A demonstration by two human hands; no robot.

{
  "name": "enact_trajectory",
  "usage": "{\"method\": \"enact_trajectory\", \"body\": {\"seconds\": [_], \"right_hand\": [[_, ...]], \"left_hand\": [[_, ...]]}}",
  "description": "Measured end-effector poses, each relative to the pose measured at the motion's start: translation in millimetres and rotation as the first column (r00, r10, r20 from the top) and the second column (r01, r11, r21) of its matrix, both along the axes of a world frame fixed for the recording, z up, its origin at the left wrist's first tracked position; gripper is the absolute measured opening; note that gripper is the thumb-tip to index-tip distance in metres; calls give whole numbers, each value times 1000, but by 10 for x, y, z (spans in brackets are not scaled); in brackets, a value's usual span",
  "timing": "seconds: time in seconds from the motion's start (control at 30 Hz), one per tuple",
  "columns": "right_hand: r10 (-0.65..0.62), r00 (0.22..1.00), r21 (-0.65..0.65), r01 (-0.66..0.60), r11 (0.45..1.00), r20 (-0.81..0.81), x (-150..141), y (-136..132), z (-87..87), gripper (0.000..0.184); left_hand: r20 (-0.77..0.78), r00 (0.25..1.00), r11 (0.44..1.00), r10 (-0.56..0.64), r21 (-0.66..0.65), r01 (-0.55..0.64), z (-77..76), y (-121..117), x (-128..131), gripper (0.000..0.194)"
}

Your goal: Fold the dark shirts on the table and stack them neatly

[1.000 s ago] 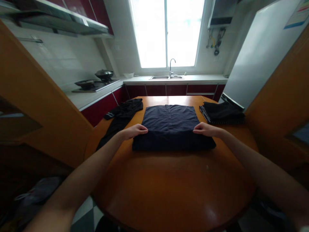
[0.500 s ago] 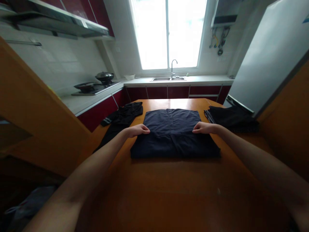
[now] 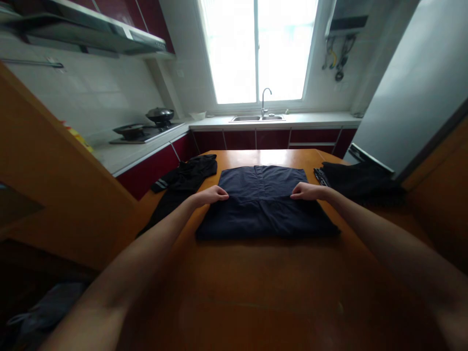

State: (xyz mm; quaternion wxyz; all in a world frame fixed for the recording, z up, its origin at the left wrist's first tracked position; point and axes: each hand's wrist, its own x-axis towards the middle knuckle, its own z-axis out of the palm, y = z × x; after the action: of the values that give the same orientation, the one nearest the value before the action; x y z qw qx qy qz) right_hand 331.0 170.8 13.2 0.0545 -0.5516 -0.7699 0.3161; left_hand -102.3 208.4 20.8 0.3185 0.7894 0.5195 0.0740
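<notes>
A dark navy garment (image 3: 268,217), with a seam down its middle, lies folded on the wooden table (image 3: 263,278) in front of me. Its exact kind does not show clearly. My left hand (image 3: 210,196) pinches the left end of a folded edge that runs across the garment. At the right end of that same edge, the fingers of my right hand (image 3: 309,191) are closed on the cloth. Both arms reach forward, and the edge is stretched between the two hands.
Black clothing (image 3: 190,175) with a striped cuff lies loosely at the table's left. A folded black pile (image 3: 358,179) is at the right, near the fridge (image 3: 398,87). Beyond the table are a sink (image 3: 246,118) and a stove with pans (image 3: 160,115).
My view has shifted slightly. Both hands keep their pinch on the garment's edge, which sits slightly higher in the view; the right hand is slightly closer to the middle relative to the cloth.
</notes>
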Motion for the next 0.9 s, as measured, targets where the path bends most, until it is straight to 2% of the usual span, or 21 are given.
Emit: {"method": "enact_trajectory", "body": {"seconds": [0.1,0.2,0.27,0.3,0.37,0.4,0.47,0.53,0.6,0.67,0.8,0.9], "right_hand": [[-23,989,54,15,998,144,-46,-6,41,53],[-58,961,121,25,992,271,-142,-81,103,37],[-126,946,229,57,972,297,-293,-203,120,32],[-163,943,316,67,946,291,-404,-289,109,35],[-208,949,502,64,862,236,-678,-501,33,43],[-170,966,549,36,835,195,-823,-616,-32,47],[-94,981,539,-12,842,170,-1072,-833,-200,53],[-62,983,504,-34,863,172,-1201,-999,-371,58],[-71,981,501,-29,865,179,-1181,-1100,-494,61],[-107,977,510,-3,860,185,-1041,-1150,-552,63],[-174,961,516,41,855,213,-622,-1222,-560,63],[-203,952,562,42,826,227,-335,-1334,-566,61]], "left_hand": [[-103,995,996,-10,91,20,40,-18,60,54],[-176,984,973,22,230,19,65,-195,209,44],[-193,981,932,20,359,51,33,-417,412,46],[-211,977,888,-12,447,108,-2,-548,545,48],[-247,963,818,-110,527,228,-109,-818,837,51],[-256,957,804,-140,534,260,-175,-940,976,53],[-280,945,800,-170,521,298,-311,-1128,1187,55],[-297,938,797,-180,515,316,-425,-1230,1267,57],[-299,936,789,-184,523,322,-492,-1267,1219,57],[-292,938,789,-187,524,320,-508,-1283,1078,58],[-298,932,812,-207,479,333,-457,-1393,679,61],[-305,922,799,-241,477,366,-424,-1532,348,63]]}}
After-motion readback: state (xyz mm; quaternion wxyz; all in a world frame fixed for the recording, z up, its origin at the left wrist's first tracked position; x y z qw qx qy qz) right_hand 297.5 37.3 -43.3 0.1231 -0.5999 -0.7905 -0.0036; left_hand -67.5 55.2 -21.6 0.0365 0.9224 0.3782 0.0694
